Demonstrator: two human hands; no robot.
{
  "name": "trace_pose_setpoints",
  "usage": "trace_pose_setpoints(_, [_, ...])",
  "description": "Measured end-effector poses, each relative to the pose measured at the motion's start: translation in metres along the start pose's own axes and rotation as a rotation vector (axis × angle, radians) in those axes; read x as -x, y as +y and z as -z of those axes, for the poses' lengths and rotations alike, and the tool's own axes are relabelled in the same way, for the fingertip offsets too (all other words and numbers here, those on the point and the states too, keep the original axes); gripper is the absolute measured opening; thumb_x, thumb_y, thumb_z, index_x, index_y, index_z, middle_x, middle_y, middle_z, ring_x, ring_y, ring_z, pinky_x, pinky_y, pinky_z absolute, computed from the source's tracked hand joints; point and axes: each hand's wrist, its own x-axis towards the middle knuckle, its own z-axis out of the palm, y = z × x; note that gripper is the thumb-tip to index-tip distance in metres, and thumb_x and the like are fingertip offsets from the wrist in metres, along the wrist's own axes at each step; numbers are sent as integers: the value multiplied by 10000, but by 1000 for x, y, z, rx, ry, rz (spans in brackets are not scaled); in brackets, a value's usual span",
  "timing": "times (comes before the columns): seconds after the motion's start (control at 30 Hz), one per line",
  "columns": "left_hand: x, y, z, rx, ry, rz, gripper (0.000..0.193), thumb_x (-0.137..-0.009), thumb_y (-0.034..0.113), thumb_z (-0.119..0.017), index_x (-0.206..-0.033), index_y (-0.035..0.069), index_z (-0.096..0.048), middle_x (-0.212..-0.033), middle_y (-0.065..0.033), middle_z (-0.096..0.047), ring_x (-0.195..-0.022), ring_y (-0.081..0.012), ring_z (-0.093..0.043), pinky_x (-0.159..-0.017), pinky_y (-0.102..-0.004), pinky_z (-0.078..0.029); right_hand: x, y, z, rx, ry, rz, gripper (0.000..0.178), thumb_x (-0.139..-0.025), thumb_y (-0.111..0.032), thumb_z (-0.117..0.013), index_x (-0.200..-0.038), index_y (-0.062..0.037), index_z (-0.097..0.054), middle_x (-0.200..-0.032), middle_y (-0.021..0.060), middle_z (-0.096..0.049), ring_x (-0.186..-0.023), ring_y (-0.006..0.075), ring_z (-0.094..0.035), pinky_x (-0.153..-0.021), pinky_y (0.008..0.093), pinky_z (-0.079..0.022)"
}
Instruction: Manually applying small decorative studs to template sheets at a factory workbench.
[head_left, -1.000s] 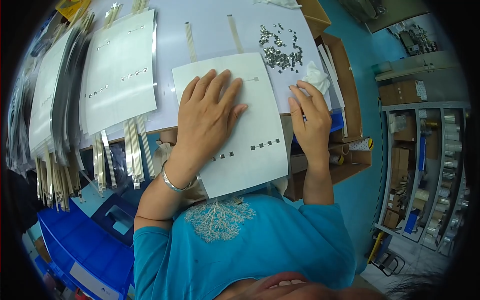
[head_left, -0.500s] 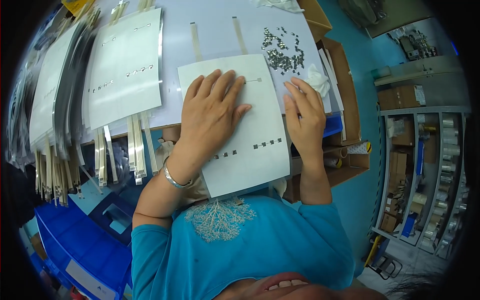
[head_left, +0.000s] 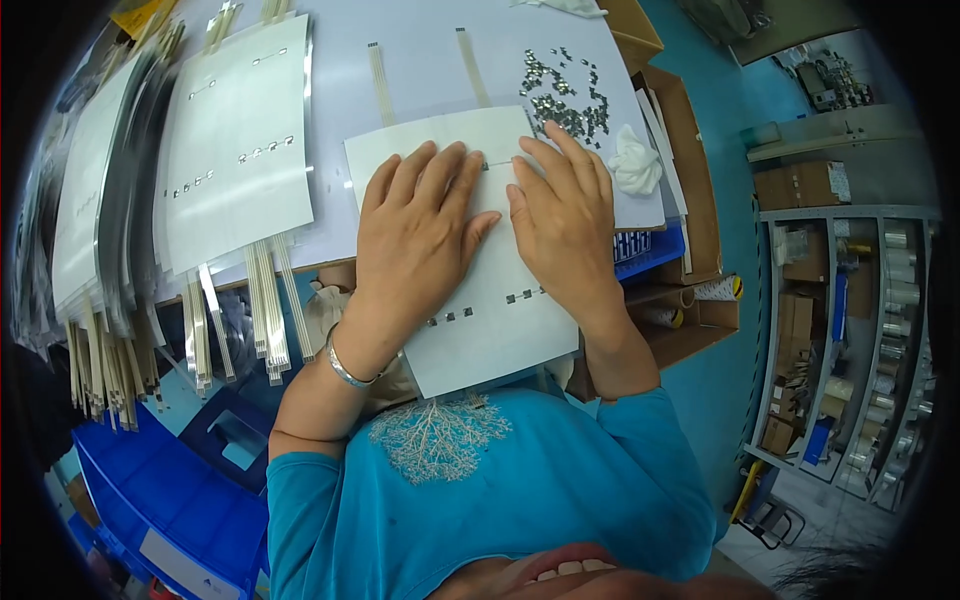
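Observation:
A white flexible sheet (head_left: 485, 352) lies in front of me, its near end overhanging the table edge toward my shirt. Small dark square metal pieces run in a row across its lower part, and two pale flat ribbon tails (head_left: 472, 75) stick out from its far end. My left hand (head_left: 412, 235) rests palm down on the left half, fingers stretched and slightly apart. On the right half lies my right hand (head_left: 565, 230), its fingers extended over the sheet's upper right corner and hiding the pad there. Just beyond those fingertips is a scattered heap of small shiny metal pieces (head_left: 570, 112).
Stacked similar white sheets (head_left: 235, 190) with hanging ribbon tails (head_left: 265, 310) occupy the table's left. A crumpled white cloth (head_left: 635, 165) sits right of the metal pieces. Cardboard boxes (head_left: 690, 160) and a blue tray (head_left: 650, 255) flank the right edge. Blue bins (head_left: 165, 490) stand lower left.
My right hand has moved left from beside the sheet onto its upper right part. My left hand stays on the sheet. The view has shifted slightly.

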Motion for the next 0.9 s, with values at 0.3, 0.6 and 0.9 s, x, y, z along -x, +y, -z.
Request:
trace_pose_setpoints(0.3, [-3,1,0,-4,-4,-9,554,-1022,421,-706,-1445,64,-679,-1447,-99,-654,-1403,-301,-568,-1219,-488,-403,5,7,-7,-30,105,-44,269,-961,-142,-801,-1213,-46,-803,-1375,143,-710,-1397,370,-593,-1130,503,-458])
trace_pose_setpoints(0.6, [-4,1,1,23,-29,-4,562,-1018,418,-709,-1447,57,-675,-1428,-92,-666,-1402,-295,-575,-1222,-475,-405,9,24,-4,-137,180,-15,179,-947,-117,-814,-1114,-54,-831,-1214,110,-754,-1254,339,-674,-1032,449,-527])
trace_pose_setpoints(0.9, [-3,1,4,12,-41,3,560,-1046,408,-684,-1494,74,-648,-1456,-98,-654,-1398,-328,-580,-1197,-461,-420,-19,40,10,-398,-173,-211,126,-945,-103,-808,-1057,-50,-782,-980,53,-702,-824,186,-705,-749,328,-555])
